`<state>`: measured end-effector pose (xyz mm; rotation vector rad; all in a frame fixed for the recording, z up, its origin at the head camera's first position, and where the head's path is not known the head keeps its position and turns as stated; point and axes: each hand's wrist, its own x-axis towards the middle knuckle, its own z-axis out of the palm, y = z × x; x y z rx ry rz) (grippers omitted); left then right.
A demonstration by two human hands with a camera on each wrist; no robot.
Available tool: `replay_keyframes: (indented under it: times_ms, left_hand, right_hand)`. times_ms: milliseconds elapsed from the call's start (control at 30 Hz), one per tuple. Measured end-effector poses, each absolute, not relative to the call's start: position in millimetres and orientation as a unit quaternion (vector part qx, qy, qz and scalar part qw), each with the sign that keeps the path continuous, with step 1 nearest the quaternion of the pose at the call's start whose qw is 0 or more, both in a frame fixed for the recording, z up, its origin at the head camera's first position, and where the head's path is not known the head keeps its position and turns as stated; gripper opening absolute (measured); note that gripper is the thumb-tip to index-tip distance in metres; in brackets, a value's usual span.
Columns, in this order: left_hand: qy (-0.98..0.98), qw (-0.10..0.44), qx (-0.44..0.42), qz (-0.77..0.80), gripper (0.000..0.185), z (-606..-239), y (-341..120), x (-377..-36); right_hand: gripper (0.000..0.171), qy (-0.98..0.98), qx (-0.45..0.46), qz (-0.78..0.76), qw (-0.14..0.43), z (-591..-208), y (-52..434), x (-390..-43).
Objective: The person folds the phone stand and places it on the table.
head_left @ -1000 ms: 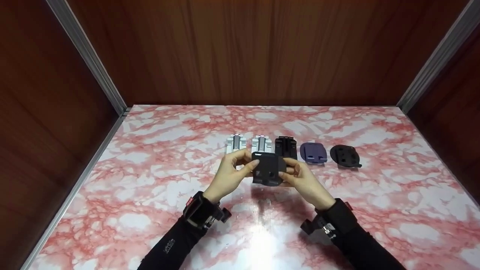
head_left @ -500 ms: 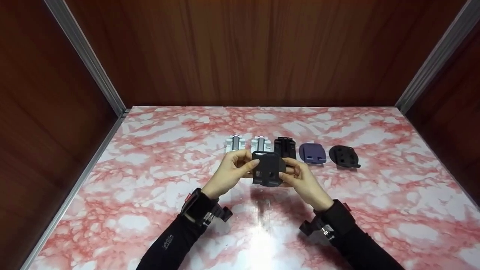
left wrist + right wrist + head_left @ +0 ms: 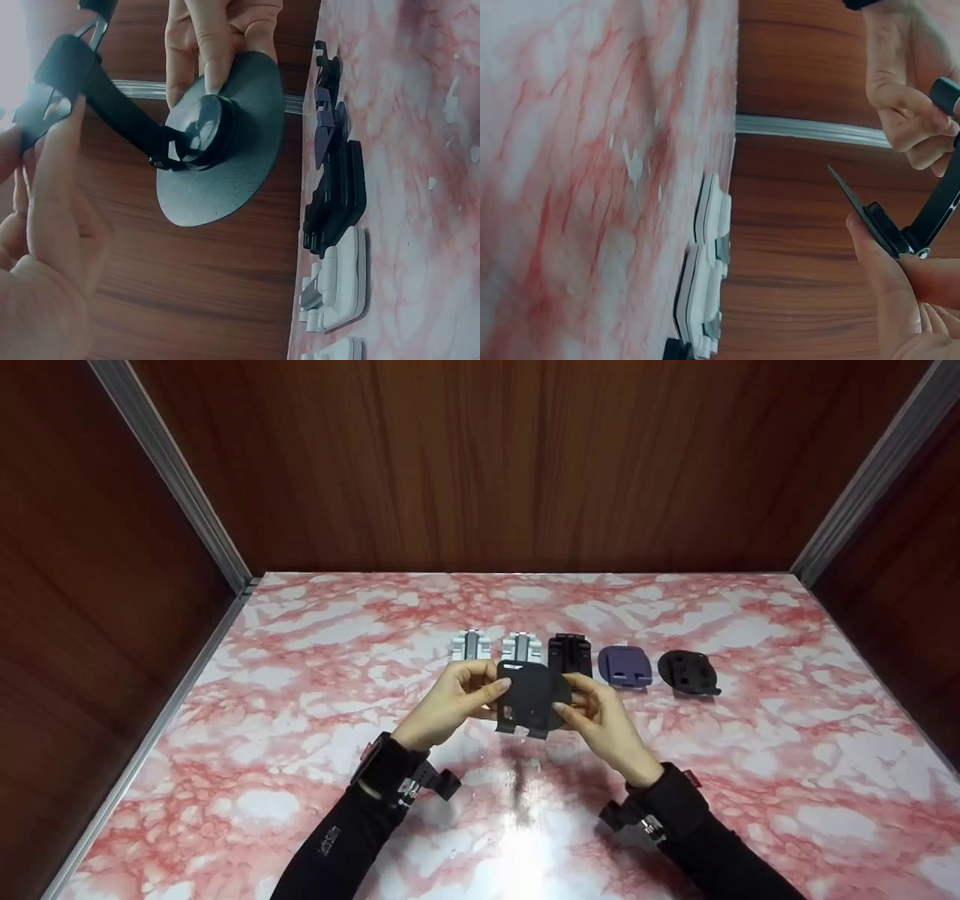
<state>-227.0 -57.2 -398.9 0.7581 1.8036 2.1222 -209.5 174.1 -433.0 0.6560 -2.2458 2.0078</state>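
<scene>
A black folding phone stand [image 3: 525, 697] is held up above the table between both hands. My left hand [image 3: 454, 701] pinches its slotted plate by the left edge, thumb on the front face. My right hand [image 3: 604, 727] pinches the round base [image 3: 251, 165] by its rim. In the left wrist view a hinged arm [image 3: 124, 109] joins base and plate, swung apart at an angle. The right wrist view shows the base [image 3: 862, 214] edge-on between thumb and fingers, and the arm [image 3: 936, 202] rising from it.
Behind the hands stand folded holders in a row: two white ones, a left [image 3: 471, 645] and a right [image 3: 521, 646], a black one [image 3: 570, 652], a purple round-based one [image 3: 625, 666] and a black round-based one [image 3: 688, 672]. Wood panels [image 3: 510, 465] enclose the marbled table [image 3: 300, 780].
My left hand has shifted slightly left with the plate, which tilts, and more of the round base shows at its right. My right hand stays almost in place. The row has not moved.
</scene>
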Motion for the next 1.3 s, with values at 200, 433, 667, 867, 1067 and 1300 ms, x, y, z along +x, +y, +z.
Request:
replay_keyframes:
  times_ms: [200,433,667,867,1067,1300]
  left_hand:
    - [0.607,0.165,0.261,0.733,0.019,-401.6,-59.7,-229.0]
    - [0.602,0.197,0.237,0.736,0.02,-406.3,-58.9,-230.8]
    - [0.595,0.229,0.222,0.738,0.021,-410.5,-56.3,-233.0]
    - [0.603,0.238,0.221,0.728,0.023,-416.5,-55.1,-235.1]
    - [0.62,0.237,0.22,0.715,0.021,-419.8,-52.6,-236.3]
    - [0.62,0.247,0.213,0.714,0.02,-420.1,-50.4,-236.4]
  right_hand:
    - [0.032,-0.769,0.232,0.587,0.106,-430.4,173.3,-207.1]
    - [0.033,-0.794,0.258,0.515,0.193,-431.9,175.3,-207.5]
    - [0.029,-0.789,0.306,0.471,0.249,-431.4,177.5,-209.7]
    - [0.031,-0.791,0.333,0.424,0.29,-429.6,178.0,-209.3]
    - [0.037,-0.796,0.343,0.381,0.323,-427.8,179.0,-207.8]
    - [0.037,-0.795,0.351,0.357,0.341,-424.8,178.3,-206.5]
